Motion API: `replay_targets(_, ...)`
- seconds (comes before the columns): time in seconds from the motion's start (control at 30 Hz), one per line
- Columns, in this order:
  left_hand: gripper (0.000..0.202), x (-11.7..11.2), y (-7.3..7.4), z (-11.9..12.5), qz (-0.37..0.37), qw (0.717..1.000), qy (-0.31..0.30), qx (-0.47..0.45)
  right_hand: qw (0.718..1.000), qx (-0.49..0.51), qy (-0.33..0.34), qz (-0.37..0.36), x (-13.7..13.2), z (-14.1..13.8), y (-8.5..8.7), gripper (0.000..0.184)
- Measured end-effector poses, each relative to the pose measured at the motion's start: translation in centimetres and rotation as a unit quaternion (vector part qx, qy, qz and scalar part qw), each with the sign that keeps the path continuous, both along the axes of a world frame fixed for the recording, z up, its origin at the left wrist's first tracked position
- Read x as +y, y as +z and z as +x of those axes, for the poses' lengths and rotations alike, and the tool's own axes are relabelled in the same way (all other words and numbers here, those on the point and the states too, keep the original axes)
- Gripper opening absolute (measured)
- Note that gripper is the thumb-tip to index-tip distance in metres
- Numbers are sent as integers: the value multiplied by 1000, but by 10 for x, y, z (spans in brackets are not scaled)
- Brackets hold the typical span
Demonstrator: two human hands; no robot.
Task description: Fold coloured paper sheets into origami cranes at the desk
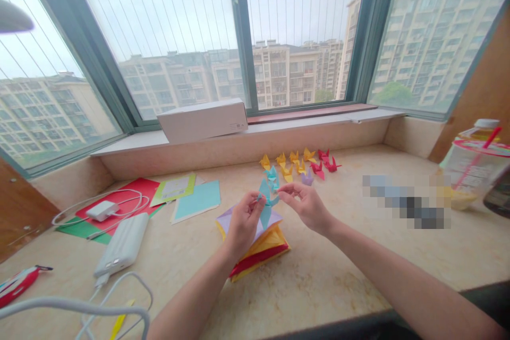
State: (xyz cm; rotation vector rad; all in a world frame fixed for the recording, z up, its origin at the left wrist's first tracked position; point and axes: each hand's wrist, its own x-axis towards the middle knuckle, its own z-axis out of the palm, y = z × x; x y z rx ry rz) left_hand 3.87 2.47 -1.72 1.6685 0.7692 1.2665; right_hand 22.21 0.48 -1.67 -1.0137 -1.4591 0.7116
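My left hand (244, 222) and my right hand (305, 203) both pinch a teal folded-paper crane (266, 202) held above the desk. The left fingers grip its left wing, the right fingertips its right tip. Under the hands lies a stack of coloured origami sheets (260, 247), purple on top, yellow and red below. Behind it stands a row of finished paper cranes (299, 164): yellow, red, one teal, one purple.
A white power bank (121, 244) with cables lies at left, next to a white charger (102, 209) on red and green sheets. A teal sheet (197, 200) lies nearby. A white box (203, 119) rests on the window sill. A plastic cup with a red straw (476, 167) stands at right.
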Motion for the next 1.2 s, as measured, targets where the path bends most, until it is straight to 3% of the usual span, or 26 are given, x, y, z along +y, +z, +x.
replay_targets(0.1, 34, 7, 1, -2, -13, 999, 7, -51, 999, 13, -45, 11, 3, 1, -3, 30)
replay_targets(0.2, 34, 14, 2, -5, 4, 995, 56, -82, 996, 54, -60, 25, 7, 3, -3, 32)
replay_targets(0.37, 28, 20, 3, -10, 33, 993, 91, -66, 992, 94, -83, 32, 13, 9, -2, 31)
replay_targets(0.47, 22, 18, 4, -13, 80, 991, 104, -30, 996, -1, -90, 20, 13, 11, -5, 26)
replay_targets(0.6, 12, 11, 6, -16, 253, 952, 129, 112, 975, -179, -71, 116, 5, 7, -8, 17)
replay_targets(0.7, 14, 5, 8, -16, 349, 912, 119, 181, 969, -192, -38, 151, -2, 1, -6, 21)
replay_targets(0.9, 18, 2, 9, -18, 411, 875, 108, 233, 989, -106, -13, 105, -4, -2, -1, 19)
replay_targets(1.03, 22, 2, 10, -21, 424, 867, 74, 253, 992, -104, -21, 68, -1, -2, -5, 31)
replay_targets(1.2, 19, 1, 10, -19, 407, 881, 54, 237, 988, -121, 34, 88, -3, -4, -2, 19)
